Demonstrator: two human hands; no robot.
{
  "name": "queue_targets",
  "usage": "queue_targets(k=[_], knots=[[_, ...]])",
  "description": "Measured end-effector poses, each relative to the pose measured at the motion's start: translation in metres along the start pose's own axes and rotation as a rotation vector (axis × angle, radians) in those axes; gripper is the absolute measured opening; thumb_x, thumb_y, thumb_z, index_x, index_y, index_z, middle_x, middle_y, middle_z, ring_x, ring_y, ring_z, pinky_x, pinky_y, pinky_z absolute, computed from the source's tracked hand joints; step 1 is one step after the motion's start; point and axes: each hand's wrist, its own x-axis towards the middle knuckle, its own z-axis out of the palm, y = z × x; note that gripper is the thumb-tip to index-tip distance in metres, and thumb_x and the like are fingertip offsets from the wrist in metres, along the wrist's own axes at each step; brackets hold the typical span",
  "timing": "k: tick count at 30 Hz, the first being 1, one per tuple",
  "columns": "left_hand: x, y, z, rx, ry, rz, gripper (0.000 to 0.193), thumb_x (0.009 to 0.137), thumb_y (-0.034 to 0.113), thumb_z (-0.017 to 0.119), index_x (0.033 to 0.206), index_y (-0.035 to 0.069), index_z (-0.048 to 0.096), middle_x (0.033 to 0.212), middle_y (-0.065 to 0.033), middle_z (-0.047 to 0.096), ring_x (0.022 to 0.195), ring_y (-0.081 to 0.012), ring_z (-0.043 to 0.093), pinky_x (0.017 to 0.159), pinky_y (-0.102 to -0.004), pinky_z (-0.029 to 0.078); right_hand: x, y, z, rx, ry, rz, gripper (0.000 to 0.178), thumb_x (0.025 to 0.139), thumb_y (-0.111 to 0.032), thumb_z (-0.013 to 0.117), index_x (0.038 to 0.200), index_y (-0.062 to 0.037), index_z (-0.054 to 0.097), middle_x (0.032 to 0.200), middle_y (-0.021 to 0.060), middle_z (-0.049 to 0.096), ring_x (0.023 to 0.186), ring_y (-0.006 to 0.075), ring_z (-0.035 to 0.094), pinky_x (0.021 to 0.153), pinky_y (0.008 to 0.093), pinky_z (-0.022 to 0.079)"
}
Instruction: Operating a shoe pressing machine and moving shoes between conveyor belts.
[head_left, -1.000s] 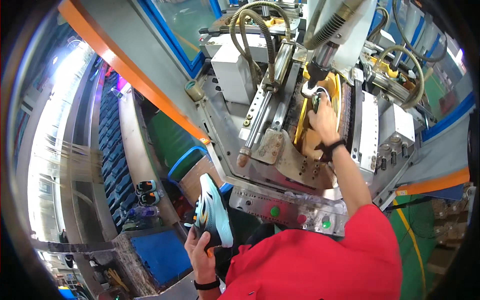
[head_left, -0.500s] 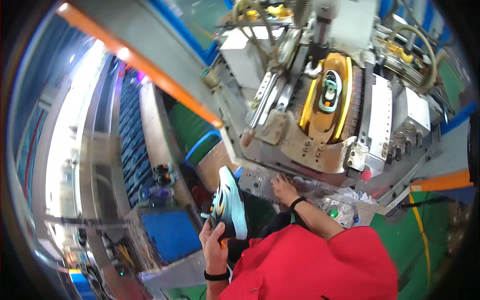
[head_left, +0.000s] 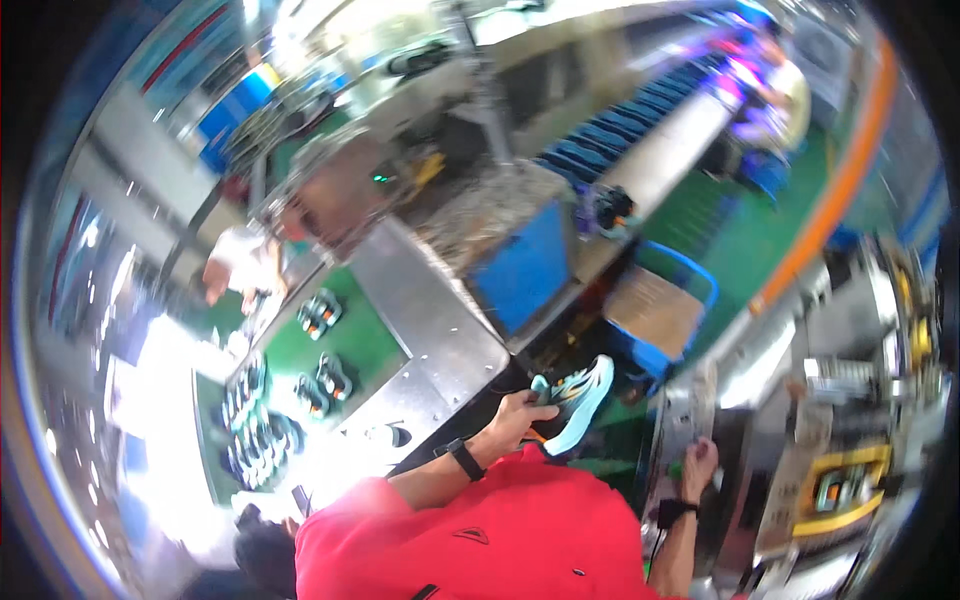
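Note:
My left hand point(head_left: 515, 420) is closed around the heel end of a light blue, white and black sneaker point(head_left: 582, 412), held out in front of my body with its toe pointing up and to the right. Beside a metal machine panel point(head_left: 690, 400) is my right hand point(head_left: 698, 465); it is blurred, and its finger pose is unclear. Farther right, another shoe point(head_left: 832, 490) sits inside the machine's yellow frame point(head_left: 840, 462).
Several shoes stand on a green-topped table point(head_left: 350, 290) with a metal border at the left. A blue chair with a wooden seat point(head_left: 655, 308) stands ahead, near a conveyor point(head_left: 650, 140). One person point(head_left: 785, 100) sits beyond it; another person point(head_left: 245, 265) is at the left.
My view has swung left, bringing the shoe table into sight and shifting the machine to the right edge. The sneaker stays in my left hand, now tilted more to the right.

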Motion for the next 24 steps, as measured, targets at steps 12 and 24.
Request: queue_targets(k=[12,24], knots=[[0.059,-0.09,-0.305,-0.455,0.793,0.058,0.027,0.073,0.005,0.075,0.092,-0.01,0.064,0.083,-0.0161,0.066,0.067,-0.0275,0.066,0.057,-0.0407,0.055,0.145,-0.507,0.087,0.114,-0.226,-0.85,0.013,0.089,-0.003,0.063,0.101,-0.0026,0.062,0.092,0.0048,0.063,0.079,0.0127,0.058,0.069,0.025,0.046],[0.124,-0.122,-0.558,0.126,1.448,0.004,0.058,0.078,0.02,0.065,0.127,0.001,0.04,0.102,-0.0302,0.064,0.098,-0.0483,0.061,0.086,-0.0501,0.049,0.306,-0.863,0.4,-0.58,-0.2,-1.673,0.056,0.084,-0.005,0.064,0.138,-0.0043,0.048,0.135,0.0186,0.054,0.127,0.033,0.051,0.107,0.0373,0.038]])
